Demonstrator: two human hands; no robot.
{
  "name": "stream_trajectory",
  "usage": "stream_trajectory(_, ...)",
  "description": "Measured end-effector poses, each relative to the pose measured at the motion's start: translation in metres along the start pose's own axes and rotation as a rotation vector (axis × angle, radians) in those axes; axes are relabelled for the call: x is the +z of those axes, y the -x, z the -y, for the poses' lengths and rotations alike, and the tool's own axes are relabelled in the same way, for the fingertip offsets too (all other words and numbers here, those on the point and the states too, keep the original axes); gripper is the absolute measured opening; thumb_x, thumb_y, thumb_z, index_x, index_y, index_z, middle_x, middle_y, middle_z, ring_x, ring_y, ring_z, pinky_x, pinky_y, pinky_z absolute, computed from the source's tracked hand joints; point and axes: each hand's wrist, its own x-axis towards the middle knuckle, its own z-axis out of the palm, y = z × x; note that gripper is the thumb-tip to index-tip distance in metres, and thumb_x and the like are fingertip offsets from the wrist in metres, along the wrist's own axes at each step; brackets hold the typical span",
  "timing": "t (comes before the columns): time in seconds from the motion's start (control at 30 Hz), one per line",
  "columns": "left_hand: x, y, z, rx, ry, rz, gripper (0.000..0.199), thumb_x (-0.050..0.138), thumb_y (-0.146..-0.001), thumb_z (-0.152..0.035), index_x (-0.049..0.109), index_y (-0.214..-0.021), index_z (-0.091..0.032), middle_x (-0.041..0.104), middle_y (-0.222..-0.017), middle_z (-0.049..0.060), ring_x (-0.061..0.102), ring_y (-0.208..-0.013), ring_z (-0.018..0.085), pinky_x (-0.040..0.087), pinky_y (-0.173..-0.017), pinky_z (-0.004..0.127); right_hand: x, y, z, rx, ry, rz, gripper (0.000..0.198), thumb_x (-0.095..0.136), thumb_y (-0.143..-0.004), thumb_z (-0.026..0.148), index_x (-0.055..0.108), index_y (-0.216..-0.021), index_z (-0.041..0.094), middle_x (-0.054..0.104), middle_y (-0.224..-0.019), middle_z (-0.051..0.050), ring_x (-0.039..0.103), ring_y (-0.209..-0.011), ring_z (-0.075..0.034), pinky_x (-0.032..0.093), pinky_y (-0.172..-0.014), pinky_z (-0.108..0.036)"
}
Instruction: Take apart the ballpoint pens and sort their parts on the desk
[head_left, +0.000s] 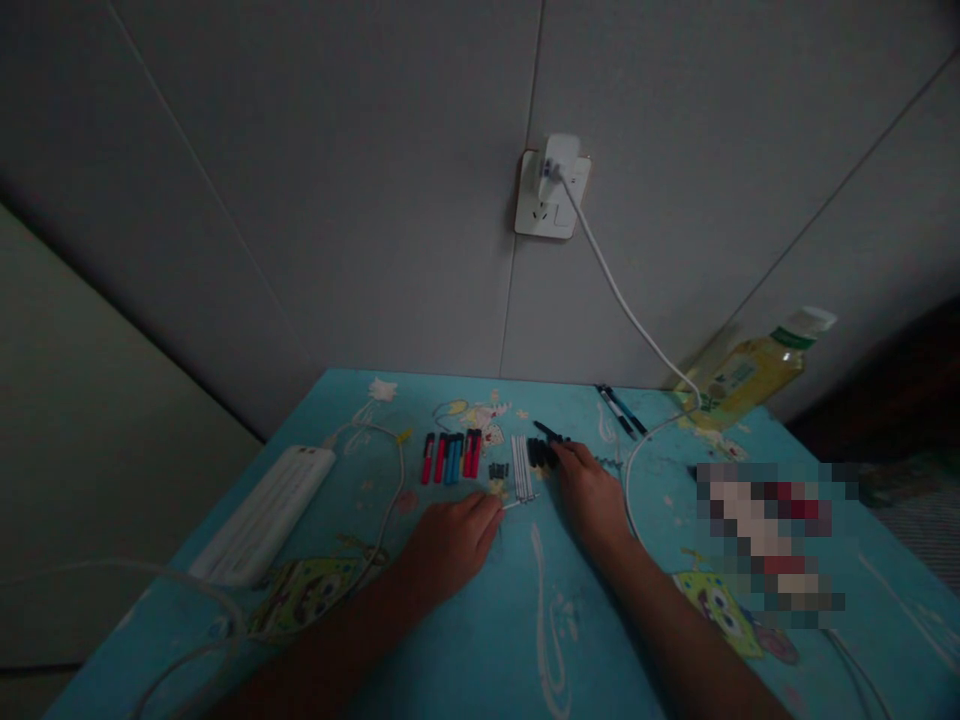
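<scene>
My two bare forearms lie nearest, coming in from the bottom edge, the left one [334,635] and the right one [686,620] reaching over a blue cartoon-print table cover [480,640]. With my left hand [454,540] I have thumb and fingers together, pinched on the end of a slim white rod [519,503], refill-like, which points to the right across the near ends of a bundle of similar white rods [520,460] lying side by side. My right hand [589,487] is at the black caps [535,453] just right of that bundle; its fingertips reach in among dark pieces, and I cannot tell whether they are clamped on one. A dark pen-like piece [545,430] lies just beyond those fingertips.

Left of the bundle I have some small dark plugs [499,471], then a row of red and blue pen barrels [450,460] with dark tops. More pens [621,410] lie near the wall [390,220], and a bottle of yellow liquid [754,375] leans at the far right. A white power strip [262,515] sits to my left. From a charger [561,160] in the wall socket [534,222], a white cable [622,300] runs down and curves beside my right wrist.
</scene>
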Motion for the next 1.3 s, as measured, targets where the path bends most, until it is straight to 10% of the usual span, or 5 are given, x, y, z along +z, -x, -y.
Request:
stream_trajectory(0.37,-0.002,0.0,-0.001,0.024,0.028,-0.043,0.03,0.034,-0.101,-0.028,0.063,-0.102,-0.021,0.067,-0.087,0.005,0.065,-0.081,0.017,0.049,-0.072,0.027,0.003,0.002,-0.001,-0.059,-0.084,-0.028,0.03,0.05,-0.092,0.017,0.065,-0.117,0.024,0.065,-0.122,-0.006,0.07,-0.081,-0.017,0.055,-0.068,-0.026)
stream_trajectory(0.6,0.001,0.0,0.002,0.012,0.027,-0.048,0.029,0.035,-0.101,-0.027,0.063,-0.102,-0.02,0.066,-0.086,0.005,0.065,-0.079,0.017,0.049,-0.07,0.028,-0.017,0.013,0.004,-0.161,-0.503,-0.152,0.031,0.047,-0.096,0.021,0.061,-0.123,0.022,0.063,-0.118,-0.008,0.065,-0.1,-0.019,0.052,-0.091,-0.033)
stream_trajectory(0.8,-0.002,-0.001,0.0,0.014,0.009,-0.026,0.028,0.034,-0.102,-0.028,0.061,-0.1,-0.021,0.066,-0.088,0.004,0.065,-0.081,0.018,0.047,-0.069,0.029,-0.024,0.028,0.015,-0.333,-0.696,0.005,0.022,0.05,-0.097,0.026,0.066,-0.112,0.022,0.067,-0.103,-0.007,0.063,-0.097,-0.019,0.051,-0.089,-0.034)
stream_trajectory(1.3,-0.005,-0.004,0.009,-0.23,-0.065,-0.128,0.028,0.034,-0.1,-0.028,0.06,-0.097,-0.021,0.07,-0.088,0.004,0.067,-0.073,0.017,0.044,-0.064,0.026,-0.007,0.02,0.007,-0.106,-0.581,-0.082,0.023,0.047,-0.095,0.023,0.066,-0.108,0.021,0.069,-0.103,-0.008,0.065,-0.094,-0.021,0.051,-0.086,-0.034)
